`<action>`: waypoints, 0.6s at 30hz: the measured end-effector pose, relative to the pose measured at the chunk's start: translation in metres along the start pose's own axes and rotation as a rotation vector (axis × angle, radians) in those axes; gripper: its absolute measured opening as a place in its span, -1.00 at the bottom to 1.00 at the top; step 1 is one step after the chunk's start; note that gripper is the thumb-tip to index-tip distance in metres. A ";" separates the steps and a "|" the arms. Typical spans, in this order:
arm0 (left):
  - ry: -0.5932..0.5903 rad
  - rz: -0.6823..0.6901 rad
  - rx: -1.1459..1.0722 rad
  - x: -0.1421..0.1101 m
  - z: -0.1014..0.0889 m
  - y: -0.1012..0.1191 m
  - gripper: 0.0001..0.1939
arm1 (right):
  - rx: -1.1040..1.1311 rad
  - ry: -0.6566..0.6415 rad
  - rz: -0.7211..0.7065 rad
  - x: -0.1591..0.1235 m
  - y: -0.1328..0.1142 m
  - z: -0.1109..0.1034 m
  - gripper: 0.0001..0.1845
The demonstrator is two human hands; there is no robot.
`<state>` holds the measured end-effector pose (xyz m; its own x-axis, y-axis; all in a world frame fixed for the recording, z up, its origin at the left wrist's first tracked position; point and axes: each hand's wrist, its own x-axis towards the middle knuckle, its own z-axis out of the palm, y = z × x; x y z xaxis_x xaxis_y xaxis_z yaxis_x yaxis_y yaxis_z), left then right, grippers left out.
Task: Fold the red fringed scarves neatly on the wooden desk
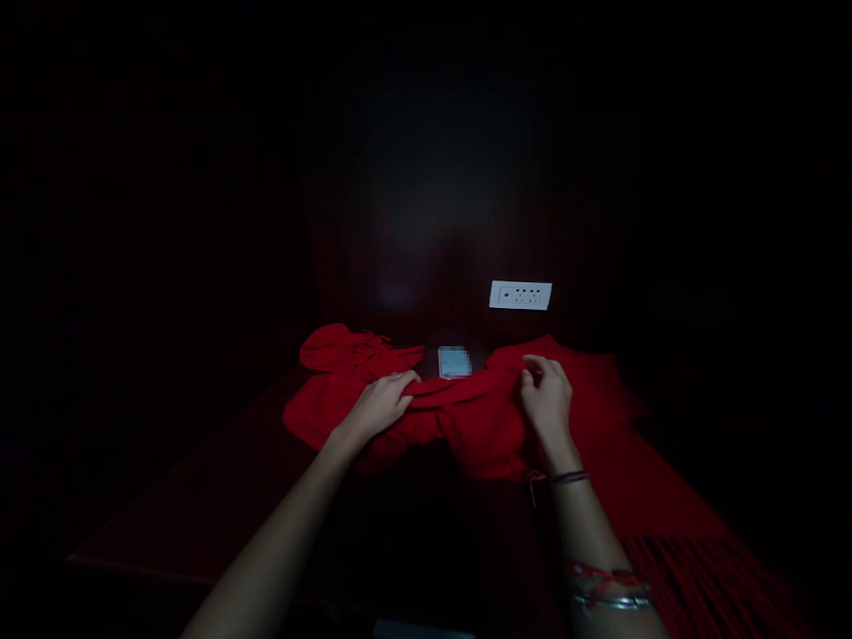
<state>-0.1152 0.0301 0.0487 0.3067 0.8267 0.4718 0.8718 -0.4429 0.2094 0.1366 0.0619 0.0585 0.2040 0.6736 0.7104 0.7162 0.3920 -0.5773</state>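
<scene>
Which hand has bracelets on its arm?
The right hand: its arm wears a dark band and a silver bangle. The left hand has none.

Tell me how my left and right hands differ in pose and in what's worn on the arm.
The left hand grips a fold of the red cloth; the right hand has its fingers curled, with a gap to the thumb and no cloth visible between. The left forearm looks bare, while the right has a dark band and a silver bangle.
</scene>
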 end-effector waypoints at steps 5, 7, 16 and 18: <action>0.053 0.066 -0.096 0.002 0.003 0.008 -0.81 | 0.130 -0.506 -0.515 -0.022 -0.035 0.011 -0.64; 0.087 0.066 -0.121 0.003 0.002 0.008 -0.82 | 0.147 -0.603 -0.559 -0.031 -0.042 0.020 -0.63; 0.121 -0.042 -0.011 0.003 -0.003 0.002 -0.75 | 0.165 -0.493 -0.311 -0.022 -0.034 0.018 -0.71; 0.109 -0.079 0.002 0.003 -0.005 -0.004 -0.74 | 0.228 -0.471 -0.255 -0.012 -0.026 0.008 -0.76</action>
<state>-0.1193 0.0326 0.0531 0.1941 0.8164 0.5439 0.8922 -0.3774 0.2481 0.1101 0.0490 0.0615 -0.3124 0.7255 0.6133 0.5313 0.6686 -0.5203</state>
